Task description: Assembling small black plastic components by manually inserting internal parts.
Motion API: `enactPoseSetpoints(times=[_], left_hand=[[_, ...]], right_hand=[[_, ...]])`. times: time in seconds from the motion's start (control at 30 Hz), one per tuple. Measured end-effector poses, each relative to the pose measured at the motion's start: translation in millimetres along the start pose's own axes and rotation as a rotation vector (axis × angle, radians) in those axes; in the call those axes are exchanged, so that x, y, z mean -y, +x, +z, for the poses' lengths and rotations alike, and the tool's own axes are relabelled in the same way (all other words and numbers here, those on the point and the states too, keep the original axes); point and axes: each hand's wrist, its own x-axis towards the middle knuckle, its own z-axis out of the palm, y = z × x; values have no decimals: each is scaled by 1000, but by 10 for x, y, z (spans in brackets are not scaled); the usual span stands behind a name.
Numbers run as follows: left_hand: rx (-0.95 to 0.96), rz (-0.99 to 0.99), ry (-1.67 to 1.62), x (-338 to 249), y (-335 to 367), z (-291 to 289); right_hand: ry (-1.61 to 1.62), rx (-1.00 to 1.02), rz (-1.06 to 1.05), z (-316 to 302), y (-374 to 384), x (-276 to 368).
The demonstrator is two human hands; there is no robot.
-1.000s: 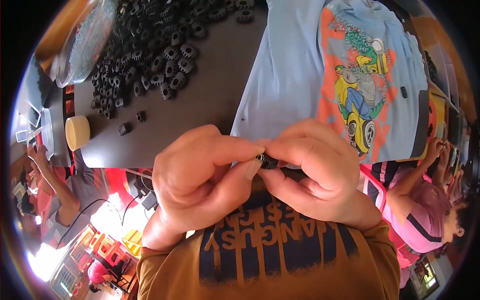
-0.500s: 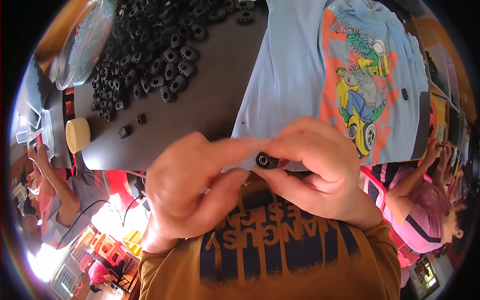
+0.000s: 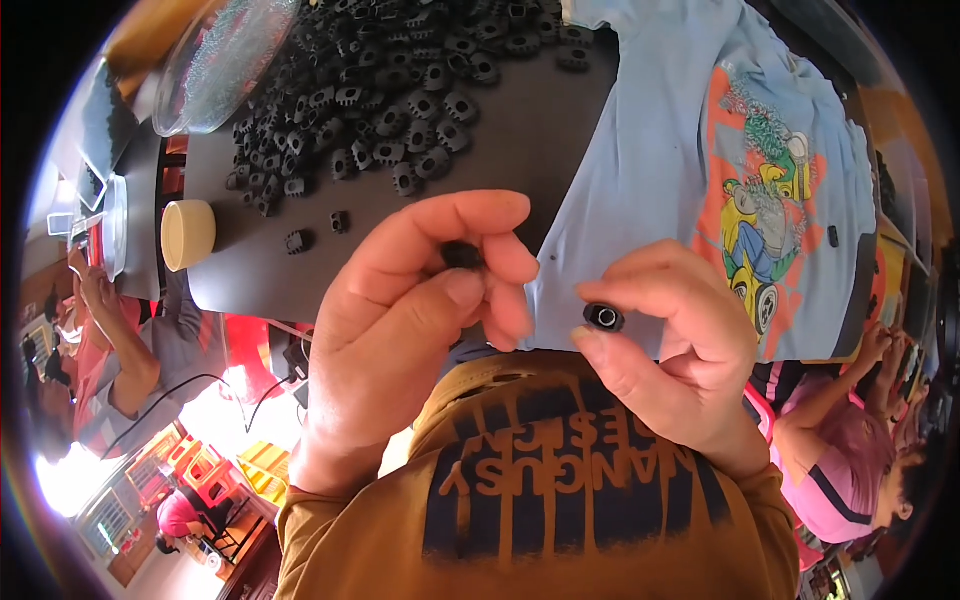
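Over my lap, my right hand (image 3: pixel 675 345) pinches a small black plastic piece (image 3: pixel 603 317) between thumb and fingertips. A round opening with a pale ring in it faces up. My left hand (image 3: pixel 400 305) is curled, palm up, its thumb pressing another small black plastic piece (image 3: pixel 461 255) against the fingers. Part of that piece is hidden by the thumb and fingers. The hands are apart, near the table's front edge. Beyond them lies a large heap of black plastic pieces (image 3: pixel 390 120) with notched edges, and two loose ones (image 3: pixel 299 241) lie nearer.
A light-blue printed shirt (image 3: pixel 610 200) covers the table's right side, with small shiny bits (image 3: pixel 765 130) and one black piece (image 3: pixel 833 237) on it. A clear dish of shiny bits (image 3: pixel 225 65) and a cream cup (image 3: pixel 188 236) stand at left. People sit at both sides.
My hands were together at one black piece; now they have parted. The left hand has turned palm up, showing a second black piece. The table has shifted right and up in view.
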Motion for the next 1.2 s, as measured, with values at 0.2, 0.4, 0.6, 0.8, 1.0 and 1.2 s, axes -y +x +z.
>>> enactPoseSetpoints(times=[0.2,0.4,0.6,0.8,1.0,1.2], left_hand=[[-40,58,167,3,-33,54],[97,322,639,11,47,-34],[257,302,706,-39,64,-37],[179,190,579,2,83,61],[164,-6,-128,73,91,39],[164,152,190,106,124,23]], right_hand=[[63,62,123,6,-3,-13],[63,-39,80,59,18,-82],[64,-53,47,65,11,-162],[242,-162,172,130,-38,-161],[221,-50,96,44,-27,-197],[180,6,115,-12,-14,-144]])
